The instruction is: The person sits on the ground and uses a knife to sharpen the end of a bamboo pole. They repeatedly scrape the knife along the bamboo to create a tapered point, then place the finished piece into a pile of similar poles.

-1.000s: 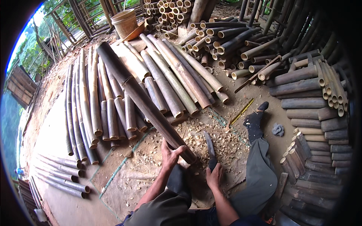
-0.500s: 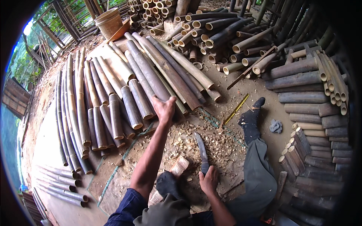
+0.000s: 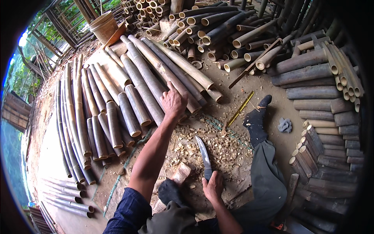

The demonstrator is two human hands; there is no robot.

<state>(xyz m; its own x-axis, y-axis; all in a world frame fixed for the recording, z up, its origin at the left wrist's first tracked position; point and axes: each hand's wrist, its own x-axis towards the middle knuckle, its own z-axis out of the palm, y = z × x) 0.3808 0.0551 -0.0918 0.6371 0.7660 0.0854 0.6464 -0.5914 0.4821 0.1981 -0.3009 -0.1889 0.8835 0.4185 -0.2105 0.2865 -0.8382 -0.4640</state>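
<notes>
My left hand reaches out over the near ends of the long bamboo poles, its forefinger stretched along a brown pole. The other fingers are bent and partly hidden, and nothing shows gripped in them. Just left of that hand lies a thick grey-brown pole. In my right hand is a knife with a broad, slightly curved blade, held by its dark handle and pointing away from me over the wood chips. A wooden block rests beside my dark-socked left foot.
Shorter bamboo pieces lie at left. Cut bamboo is heaped at the back and stacked along the right. A yellow measuring stick lies near my right foot, beside a grey crumpled cloth. A bucket stands far left.
My left hand has shifted slightly right and farther out across the poles, its forefinger now extended. The knife stays in my right hand, almost in place. The view has tilted a little.
</notes>
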